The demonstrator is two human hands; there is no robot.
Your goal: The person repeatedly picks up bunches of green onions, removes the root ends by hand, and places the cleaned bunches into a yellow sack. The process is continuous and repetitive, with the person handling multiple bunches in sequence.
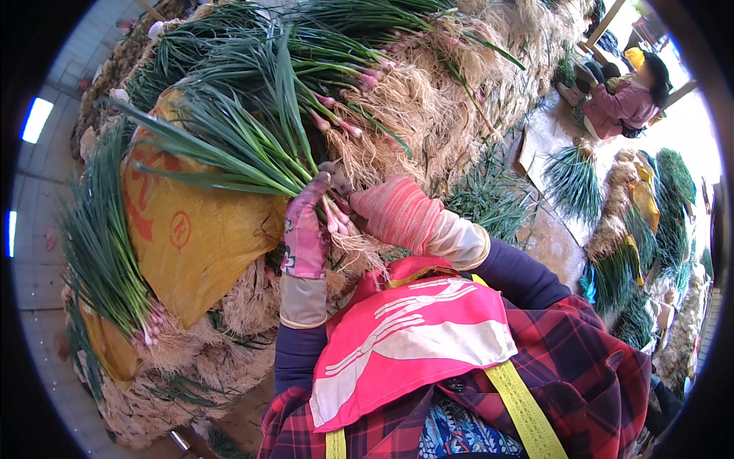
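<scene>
My left hand, in a pink flowered glove, grips a bunch of green garlic around its lower stalks. The leaves fan out to the upper left, while the pinkish-white bulbs and stringy roots point towards me. On the right, my right hand, in a red-and-pink knit glove, has its curled fingers at the bulb end of this bunch. Its fingertips are partly hidden among the stalks. Just beyond my hands lies a big heap of green garlic with long pale roots.
A yellow woven sack drapes over the pile at left, beside another garlic bunch. Loose cut leaves lie right of my hands. Further right, a seated person is near more bunches on the floor.
</scene>
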